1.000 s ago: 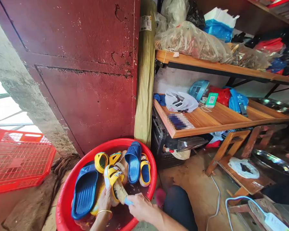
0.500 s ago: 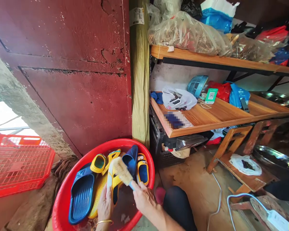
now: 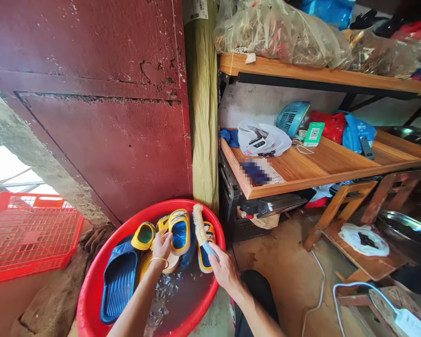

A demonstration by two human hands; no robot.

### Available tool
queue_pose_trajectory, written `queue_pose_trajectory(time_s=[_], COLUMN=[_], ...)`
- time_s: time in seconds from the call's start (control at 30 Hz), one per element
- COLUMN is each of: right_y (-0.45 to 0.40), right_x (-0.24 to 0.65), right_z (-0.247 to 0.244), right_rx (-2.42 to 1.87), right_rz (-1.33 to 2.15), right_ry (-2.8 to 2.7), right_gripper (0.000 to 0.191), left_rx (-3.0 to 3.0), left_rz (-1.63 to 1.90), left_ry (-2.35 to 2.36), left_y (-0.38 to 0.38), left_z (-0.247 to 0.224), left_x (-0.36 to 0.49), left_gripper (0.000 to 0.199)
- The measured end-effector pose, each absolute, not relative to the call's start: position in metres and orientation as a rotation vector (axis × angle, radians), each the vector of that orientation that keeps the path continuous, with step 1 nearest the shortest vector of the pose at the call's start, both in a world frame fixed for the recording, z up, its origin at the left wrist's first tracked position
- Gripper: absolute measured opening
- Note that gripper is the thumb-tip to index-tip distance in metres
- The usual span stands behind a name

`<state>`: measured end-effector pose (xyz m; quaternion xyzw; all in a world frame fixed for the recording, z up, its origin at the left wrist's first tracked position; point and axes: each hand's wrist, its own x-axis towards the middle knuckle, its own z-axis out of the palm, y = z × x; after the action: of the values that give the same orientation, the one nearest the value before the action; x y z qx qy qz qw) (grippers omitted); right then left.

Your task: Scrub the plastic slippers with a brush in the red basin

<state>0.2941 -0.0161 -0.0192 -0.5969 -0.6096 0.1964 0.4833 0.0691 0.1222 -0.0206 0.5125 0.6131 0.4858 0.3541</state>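
Note:
My left hand [image 3: 160,247], with a bangle at its wrist, is closed on the edge of a small yellow slipper with a blue insole [image 3: 180,234], held tilted over the red basin [image 3: 82,299]. The handle of a scrub brush [image 3: 199,225] is in my right hand [image 3: 222,266], its pale bristles raised above the basin's right side. Behind the brush lies another yellow-and-blue slipper [image 3: 205,260]. A large blue slipper [image 3: 119,285] rests at the basin's left, beside a yellow one with a green inside [image 3: 143,236]. Cloudy water [image 3: 182,299] ripples below my left hand.
A red plastic crate [image 3: 31,238] stands at the left, near a maroon door [image 3: 101,140]. Wooden shelves [image 3: 301,180] on the right hold bags and a blue fan [image 3: 293,118]. Wooden chairs [image 3: 340,229] and a white power strip [image 3: 410,323] are at the lower right.
My left hand has moved up and forward with the slipper, which now shows its blue insole. The brush has moved right, off the slipper, and points upward. Water is now splashing in the basin.

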Motion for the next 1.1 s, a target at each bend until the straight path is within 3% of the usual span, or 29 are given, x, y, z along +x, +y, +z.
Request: queue_pose_trajectory(time_s=[0.17,0.3,0.43,0.53,0.7,0.9,1.1], right_y=[-0.026,-0.028,-0.025,-0.024,-0.025,-0.025,-0.027], right_x=[0.301,0.286,0.264,0.259,0.265,0.263,0.260], right_z=[-0.041,-0.045,-0.043,-0.044,-0.046,-0.050,-0.050], right_rx=[-1.476,-1.353,-1.404,-1.470,-1.473,-1.484,-1.476], right_rz=[0.520,0.583,0.563,0.545,0.585,0.542,0.516], right_ry=[-1.499,-1.686,-1.776,-1.739,-1.744,-1.714,-1.730], right_gripper=[0.040,0.041,0.043,0.043,0.042,0.039,0.039], left_rx=[1.297,1.694,2.066,2.139,1.918,0.975,0.601], left_rz=[1.118,0.676,0.249,0.138,0.331,0.952,0.957], left_ry=[1.701,1.919,2.025,2.128,2.119,1.729,1.510], left_y=[0.090,0.041,0.019,0.020,0.030,0.022,0.004], left_z=[-0.049,-0.074,-0.085,-0.082,-0.069,-0.045,-0.016], left_x=[0.021,-0.026,-0.017,0.001,-0.007,-0.028,-0.023], left_gripper=[0.046,0.051,0.060,0.061,0.062,0.067,0.071])
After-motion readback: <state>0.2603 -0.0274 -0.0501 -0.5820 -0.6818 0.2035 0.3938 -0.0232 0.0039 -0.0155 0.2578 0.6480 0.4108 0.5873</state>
